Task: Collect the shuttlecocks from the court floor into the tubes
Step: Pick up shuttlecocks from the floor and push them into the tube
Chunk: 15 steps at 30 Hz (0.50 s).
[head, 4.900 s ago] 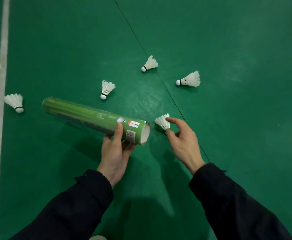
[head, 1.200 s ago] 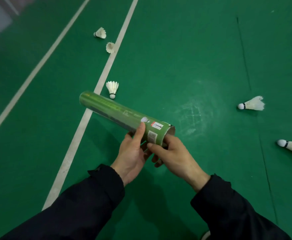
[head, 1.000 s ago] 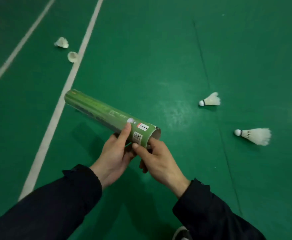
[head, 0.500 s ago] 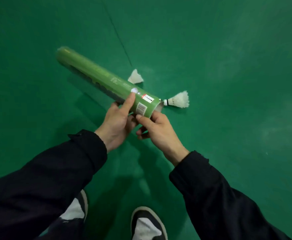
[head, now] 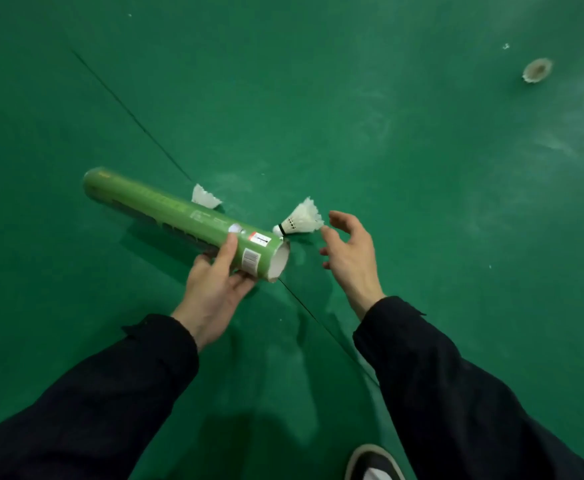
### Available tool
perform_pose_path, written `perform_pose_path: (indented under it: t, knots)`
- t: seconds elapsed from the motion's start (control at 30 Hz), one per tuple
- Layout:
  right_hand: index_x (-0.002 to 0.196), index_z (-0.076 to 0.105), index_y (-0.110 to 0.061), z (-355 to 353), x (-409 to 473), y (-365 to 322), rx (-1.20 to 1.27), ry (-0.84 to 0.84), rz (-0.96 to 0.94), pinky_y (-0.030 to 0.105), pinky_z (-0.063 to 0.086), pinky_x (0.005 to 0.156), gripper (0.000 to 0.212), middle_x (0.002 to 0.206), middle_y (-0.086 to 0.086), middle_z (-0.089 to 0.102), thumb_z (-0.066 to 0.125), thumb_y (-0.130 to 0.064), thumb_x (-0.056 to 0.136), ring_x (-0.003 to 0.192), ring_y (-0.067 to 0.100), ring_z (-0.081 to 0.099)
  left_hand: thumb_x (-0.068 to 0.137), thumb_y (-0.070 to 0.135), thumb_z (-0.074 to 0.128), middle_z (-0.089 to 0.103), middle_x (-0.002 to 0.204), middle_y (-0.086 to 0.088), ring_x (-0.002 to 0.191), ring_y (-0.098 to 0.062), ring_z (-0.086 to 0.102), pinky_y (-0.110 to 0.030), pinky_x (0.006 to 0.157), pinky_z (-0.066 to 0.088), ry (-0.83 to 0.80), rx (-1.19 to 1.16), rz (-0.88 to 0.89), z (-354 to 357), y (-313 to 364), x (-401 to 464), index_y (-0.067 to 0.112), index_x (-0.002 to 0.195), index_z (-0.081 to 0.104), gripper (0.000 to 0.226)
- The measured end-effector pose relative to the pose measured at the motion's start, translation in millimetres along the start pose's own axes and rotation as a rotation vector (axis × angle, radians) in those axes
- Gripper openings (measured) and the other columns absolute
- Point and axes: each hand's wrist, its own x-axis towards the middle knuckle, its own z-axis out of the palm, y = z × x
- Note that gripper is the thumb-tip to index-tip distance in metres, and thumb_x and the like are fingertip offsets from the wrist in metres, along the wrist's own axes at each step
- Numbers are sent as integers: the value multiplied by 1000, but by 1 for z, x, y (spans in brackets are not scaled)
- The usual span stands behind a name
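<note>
Since half a second ago, the right hand (head: 347, 252) left the tube (head: 183, 221) mouth and reaches, fingers spread and empty, toward the shuttlecock (head: 301, 220) at frame centre. The left hand (head: 216, 287) grips the tube. Next I expect a pinch of the feathers, then cork-first insertion.

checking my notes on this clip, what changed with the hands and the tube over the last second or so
The right hand has let go of the tube's open end and now reaches, fingers spread, toward the shuttlecock lying just past that end, not yet holding it. The view has swung from the white lines to plain green floor. The left hand still grips the tube near its mouth.
</note>
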Motion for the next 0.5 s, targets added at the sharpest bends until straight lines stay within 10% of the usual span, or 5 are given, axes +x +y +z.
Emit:
perform_pose_path:
  t: [0.2, 0.37, 0.5]
  knots:
    - [150, 38, -25, 41, 75, 28, -220, -117, 71, 50, 56, 96, 79, 140, 6, 57, 76, -37, 82, 112, 26, 66, 88, 40, 69, 76, 125, -11, 109, -23, 76, -37, 96, 60, 91, -45, 24, -25, 1, -14, 9, 143, 52, 65]
    - [95, 73, -17, 38, 46, 34, -33, -64, 84, 42, 53, 69, 9, 99, 15, 75, 74, -20, 87, 72, 16, 59, 89, 38, 66, 75, 128, -11, 117, -26, 73, -40, 105, 56, 129, -137, 38, -31, 4, -15, 10, 144, 52, 63]
    - [95, 71, -17, 15, -19, -2, 364, 108, -93, 31, 57, 80, 11, 90, -3, 73, 71, -7, 91, 81, 12, 64, 93, 42, 64, 71, 133, -15, 114, -24, 72, -33, 95, 62, 143, -147, 62, -24, 9, -8, 7, 141, 58, 60]
